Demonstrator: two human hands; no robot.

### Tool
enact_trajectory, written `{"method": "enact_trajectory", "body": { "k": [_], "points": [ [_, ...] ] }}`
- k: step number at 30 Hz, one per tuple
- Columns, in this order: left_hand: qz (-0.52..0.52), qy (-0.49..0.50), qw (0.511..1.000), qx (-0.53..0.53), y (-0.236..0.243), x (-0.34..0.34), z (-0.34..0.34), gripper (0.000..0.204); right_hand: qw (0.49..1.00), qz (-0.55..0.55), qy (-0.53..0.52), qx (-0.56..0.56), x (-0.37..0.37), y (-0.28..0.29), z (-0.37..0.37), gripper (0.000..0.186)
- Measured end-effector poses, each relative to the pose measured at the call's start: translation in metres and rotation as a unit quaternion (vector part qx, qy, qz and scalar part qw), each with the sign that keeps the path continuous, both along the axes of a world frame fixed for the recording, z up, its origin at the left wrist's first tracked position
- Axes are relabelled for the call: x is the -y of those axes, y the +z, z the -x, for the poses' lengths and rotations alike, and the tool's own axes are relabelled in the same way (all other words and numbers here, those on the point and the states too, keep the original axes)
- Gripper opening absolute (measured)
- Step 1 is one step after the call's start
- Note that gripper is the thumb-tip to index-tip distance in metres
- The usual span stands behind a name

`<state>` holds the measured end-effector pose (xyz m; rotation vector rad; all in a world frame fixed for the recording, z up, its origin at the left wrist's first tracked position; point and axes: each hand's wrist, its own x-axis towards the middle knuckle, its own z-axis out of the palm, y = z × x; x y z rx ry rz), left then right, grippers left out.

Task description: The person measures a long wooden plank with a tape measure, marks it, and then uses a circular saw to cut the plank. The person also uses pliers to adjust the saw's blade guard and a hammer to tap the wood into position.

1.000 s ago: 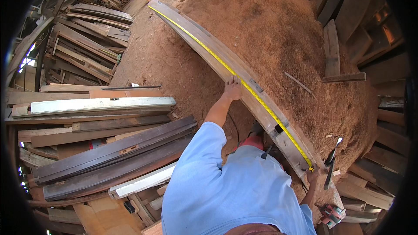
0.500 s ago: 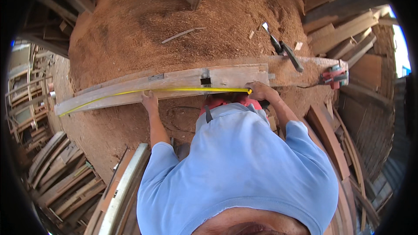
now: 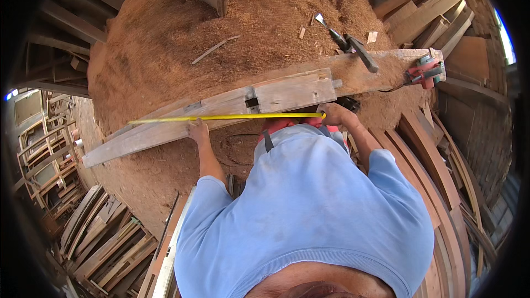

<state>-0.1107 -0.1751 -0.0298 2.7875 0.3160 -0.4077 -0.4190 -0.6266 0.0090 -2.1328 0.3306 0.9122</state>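
Though at two hands (image 3: 199, 131) (image 3: 337, 115), only one yellow measuring tape (image 3: 248, 116).

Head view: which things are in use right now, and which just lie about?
Apparently in use:
- yellow measuring tape, held by the right hand, with the left hand further along it
- mortised wooden beam, by the tape

Apparently lying about:
- chisel
- dark hand tool
- red power tool
- wood shavings heap

Yellow tape measure (image 3: 243, 116) now shorter, far end clear of the left tip of the wooden beam (image 3: 223, 105)
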Motion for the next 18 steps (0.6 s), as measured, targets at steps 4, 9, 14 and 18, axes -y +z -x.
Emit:
{"method": "enact_trajectory", "body": {
  "k": [4,9,14,18],
  "points": [
    [-0.047,-0.007,0.999,-0.021,0.005,0.013,0.01,0.075,0.999,-0.018,-0.039,0.004,0.016,0.001,0.015,0.048],
    [-0.089,-0.102,0.99,0.043,-0.006,0.073,0.031,0.079,0.993,-0.028,-0.114,-0.03,0.036,-0.006,0.04,0.047],
    [0.038,-0.317,0.947,0.033,-0.002,0.175,0.074,0.088,0.988,-0.025,-0.148,-0.037,0.063,0.003,0.065,0.046],
    [0.0,-0.48,0.875,-0.065,0.02,0.25,0.105,0.089,0.96,-0.027,-0.277,-0.005,0.103,-0.028,0.117,0.056]
  ]
}}
